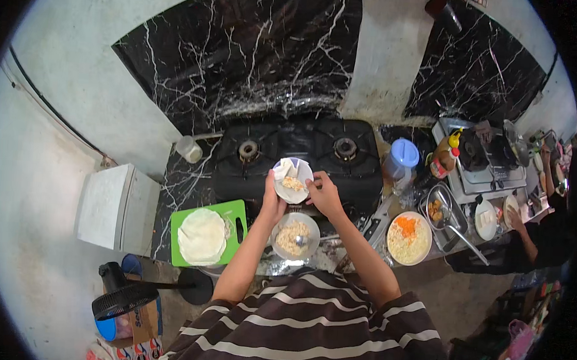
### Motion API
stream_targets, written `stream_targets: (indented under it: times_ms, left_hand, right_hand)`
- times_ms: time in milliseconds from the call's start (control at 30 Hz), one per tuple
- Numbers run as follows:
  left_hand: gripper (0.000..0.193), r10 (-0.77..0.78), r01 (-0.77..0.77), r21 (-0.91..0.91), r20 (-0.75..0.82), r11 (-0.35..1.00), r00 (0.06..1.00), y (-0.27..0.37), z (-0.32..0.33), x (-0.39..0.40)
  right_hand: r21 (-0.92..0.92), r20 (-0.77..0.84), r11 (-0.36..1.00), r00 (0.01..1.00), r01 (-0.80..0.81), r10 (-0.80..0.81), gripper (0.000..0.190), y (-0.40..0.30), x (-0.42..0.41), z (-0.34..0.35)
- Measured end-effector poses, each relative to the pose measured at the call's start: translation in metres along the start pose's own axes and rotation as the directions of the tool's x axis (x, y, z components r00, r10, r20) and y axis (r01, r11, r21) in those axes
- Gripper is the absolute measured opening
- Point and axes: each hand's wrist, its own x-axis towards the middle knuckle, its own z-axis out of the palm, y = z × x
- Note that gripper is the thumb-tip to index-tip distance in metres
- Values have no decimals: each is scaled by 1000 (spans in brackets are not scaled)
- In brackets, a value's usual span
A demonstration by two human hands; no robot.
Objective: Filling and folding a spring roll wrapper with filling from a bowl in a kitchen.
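Note:
My left hand (272, 203) supports a small lavender bowl (305, 165) from its left side, above the front of the stove. A thin white wrapper sheet (293, 196) lines the bowl, with one part folded up at the back left. Shredded pale and orange filling (293, 182) sits on the sheet. At the bowl's right rim, the fingers of my right hand (325, 193) are bent against the sheet's edge; their exact grip is partly hidden. Just below stands a larger bowl (274, 247) of pale shredded filling with a spoon (302, 239) in it.
Round wrapper sheets (202, 236) lie on a green cutting board (238, 211). The black two-burner stove (295, 137) is behind my hands. To the right are a knife (376, 227), a bowl of shredded vegetables (428, 244), a blue-lidded jug (404, 153) and a co-worker's hand (516, 219).

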Motion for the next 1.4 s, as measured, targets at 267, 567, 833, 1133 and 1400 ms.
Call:
stream_targets:
  times_ms: [267,567,833,1133,1400]
  left_hand:
    - [67,115,7,611,-159,791,981,-8,-26,61]
    - [38,328,-62,922,-74,383,942,10,-13,63]
    - [26,404,-86,995,61,44,913,24,-7,65]
    - [31,434,-95,995,71,33,898,30,-8,79]
    - [31,417,-173,937,33,302,908,40,3,79]
  right_hand:
    - [-207,-82,971,987,118,-137,13,5,61,-8]
    - [-706,-158,708,969,22,-188,21,4,89,-8]
    - [-892,-12,435,954,125,-300,20,-6,101,1]
    - [-904,45,391,949,171,-311,18,-15,104,-2]
    - [-738,-38,632,921,236,-388,10,-25,113,-3]
